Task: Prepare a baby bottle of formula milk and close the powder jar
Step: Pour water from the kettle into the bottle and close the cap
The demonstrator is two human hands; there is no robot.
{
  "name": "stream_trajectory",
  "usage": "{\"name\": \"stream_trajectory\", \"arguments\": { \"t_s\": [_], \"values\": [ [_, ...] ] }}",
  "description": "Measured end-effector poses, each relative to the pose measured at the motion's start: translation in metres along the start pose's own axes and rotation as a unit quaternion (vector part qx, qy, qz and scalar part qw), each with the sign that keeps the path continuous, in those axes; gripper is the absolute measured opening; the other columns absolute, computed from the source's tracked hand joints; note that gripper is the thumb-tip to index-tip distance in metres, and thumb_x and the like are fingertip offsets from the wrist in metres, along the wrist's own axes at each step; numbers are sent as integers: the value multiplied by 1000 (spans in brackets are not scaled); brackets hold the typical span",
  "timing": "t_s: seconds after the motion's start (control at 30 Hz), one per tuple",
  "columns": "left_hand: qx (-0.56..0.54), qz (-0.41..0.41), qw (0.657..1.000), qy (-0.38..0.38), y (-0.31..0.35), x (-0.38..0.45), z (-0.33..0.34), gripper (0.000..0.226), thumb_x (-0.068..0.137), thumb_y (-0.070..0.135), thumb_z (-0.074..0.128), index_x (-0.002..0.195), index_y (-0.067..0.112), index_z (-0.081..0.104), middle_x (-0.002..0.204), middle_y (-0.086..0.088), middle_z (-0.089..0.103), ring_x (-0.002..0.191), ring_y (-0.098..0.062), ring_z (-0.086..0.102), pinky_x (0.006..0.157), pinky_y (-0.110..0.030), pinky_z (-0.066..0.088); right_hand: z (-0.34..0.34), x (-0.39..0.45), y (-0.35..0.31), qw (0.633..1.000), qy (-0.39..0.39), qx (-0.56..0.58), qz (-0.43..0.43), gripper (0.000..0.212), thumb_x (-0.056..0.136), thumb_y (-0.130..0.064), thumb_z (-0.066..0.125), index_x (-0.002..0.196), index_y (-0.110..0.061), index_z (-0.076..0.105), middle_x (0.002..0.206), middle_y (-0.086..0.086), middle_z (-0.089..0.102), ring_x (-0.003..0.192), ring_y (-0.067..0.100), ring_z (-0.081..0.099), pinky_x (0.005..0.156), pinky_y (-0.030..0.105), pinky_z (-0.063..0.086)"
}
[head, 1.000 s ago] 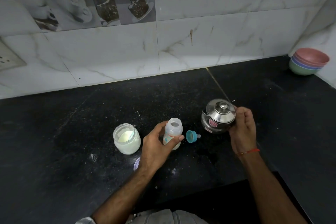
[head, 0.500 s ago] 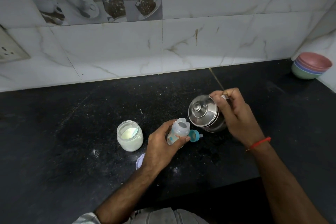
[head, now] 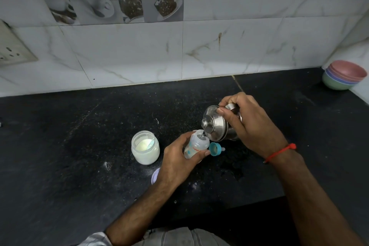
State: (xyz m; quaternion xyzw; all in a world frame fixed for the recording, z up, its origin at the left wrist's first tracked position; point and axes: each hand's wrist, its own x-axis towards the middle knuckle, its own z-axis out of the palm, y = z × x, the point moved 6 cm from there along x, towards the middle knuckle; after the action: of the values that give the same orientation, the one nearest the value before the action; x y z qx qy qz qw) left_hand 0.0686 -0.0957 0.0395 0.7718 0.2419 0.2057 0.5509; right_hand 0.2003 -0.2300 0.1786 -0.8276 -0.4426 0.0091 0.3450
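In the head view, a small baby bottle [head: 196,144] is held by the left hand [head: 177,163], with fingers and thumb wrapped round its lower body; it is tilted slightly, its open mouth turned up toward the right. A lidded steel kettle [head: 216,126] is gripped by the right hand [head: 250,124], fingers closed over its top and handle, and is tipped steeply to the left so that its spout sits right at the bottle's mouth. Whether liquid is running cannot be told. A red thread [head: 279,153] is worn on the right wrist.

Just right of the bottle, a teal bottle cap with teat [head: 216,149] is seen lying on its side on the black counter [head: 79,136]. To the left of the left hand, an open glass powder jar [head: 145,147] stands upright, pale powder inside. Its lid [head: 155,175] lies flat near the left wrist, partly hidden. Stacked pastel bowls [head: 344,75] are set in the far right corner against the marble tiles [head: 219,50].
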Motion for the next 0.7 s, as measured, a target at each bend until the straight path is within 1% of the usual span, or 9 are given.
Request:
{"name": "stream_trajectory", "arguments": {
  "t_s": [0.13, 0.23, 0.43, 0.57, 0.7],
  "values": [
    [-9, -4, 1000, -2, -2, 0, 0, 66, 70, 54, 88, 130, 39, 63, 121, 21, 72, 114, 3, 66, 96, -35, 60, -1, 3, -3, 1000, -14, -23, 1, 27, 100, -50, 47, 106, -24, 53, 117, -8, 58, 110, 5, 50, 86, 29, 51],
    [-9, -4, 1000, -3, -1, 1, -1, 66, 71, 52, 88, 131, 39, 63, 121, 21, 72, 114, 4, 65, 96, -34, 60, -2, 5, -4, 999, -20, -34, 1, 29, 100, -53, 45, 108, -26, 53, 118, -7, 58, 111, 6, 50, 88, 33, 52],
    [-15, -10, 1000, -12, -7, 2, 1, 66, 72, 48, 89, 132, 38, 63, 123, 21, 71, 116, 4, 64, 98, -32, 60, -6, 7, -5, 998, -25, -49, -1, 31, 99, -57, 43, 108, -29, 52, 121, -6, 58, 109, 5, 51, 89, 36, 54],
    [-10, -10, 1000, -8, -11, 2, 1, 61, 74, 44, 89, 129, 39, 64, 121, 20, 71, 114, 4, 64, 96, -28, 59, -8, 9, -8, 998, -29, -56, 2, 39, 96, -62, 39, 108, -27, 52, 120, -6, 58, 109, 5, 50, 88, 37, 54],
    [-1, -6, 1000, -9, -18, 3, 2, 57, 75, 41, 90, 125, 42, 63, 121, 20, 71, 116, 2, 65, 96, -25, 58, -13, 9, -12, 998, -26, -58, -3, 42, 95, -62, 38, 107, -25, 53, 118, -7, 59, 110, 5, 49, 89, 37, 53]
  ]
}}
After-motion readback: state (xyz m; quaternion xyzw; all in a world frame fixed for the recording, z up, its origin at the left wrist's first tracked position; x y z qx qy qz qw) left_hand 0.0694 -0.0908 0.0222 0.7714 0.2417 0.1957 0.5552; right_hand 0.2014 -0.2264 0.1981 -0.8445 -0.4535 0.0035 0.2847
